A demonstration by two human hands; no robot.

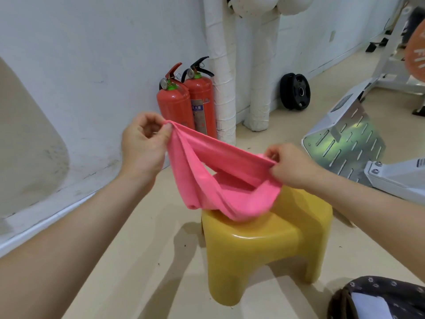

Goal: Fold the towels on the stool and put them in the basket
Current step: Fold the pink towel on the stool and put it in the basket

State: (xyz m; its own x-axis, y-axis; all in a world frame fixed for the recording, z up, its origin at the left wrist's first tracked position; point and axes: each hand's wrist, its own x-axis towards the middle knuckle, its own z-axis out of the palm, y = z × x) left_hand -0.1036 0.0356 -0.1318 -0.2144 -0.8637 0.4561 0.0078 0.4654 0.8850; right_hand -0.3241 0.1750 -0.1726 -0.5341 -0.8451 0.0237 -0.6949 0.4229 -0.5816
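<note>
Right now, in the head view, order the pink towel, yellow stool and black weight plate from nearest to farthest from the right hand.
1. pink towel, pinched in the right hand.
2. yellow stool, just below.
3. black weight plate, far back by the wall.

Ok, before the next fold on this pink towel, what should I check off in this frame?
1. Left hand pinches one end of the pink towel: ok.
2. Right hand pinches the other end: ok.
3. Towel spread flat: not ok, bunched and sagging between the hands.
4. More towels on the yellow stool: cannot tell, the towel hides part of the seat.
5. Basket in view: ok, lower right, partly cut off.
</note>
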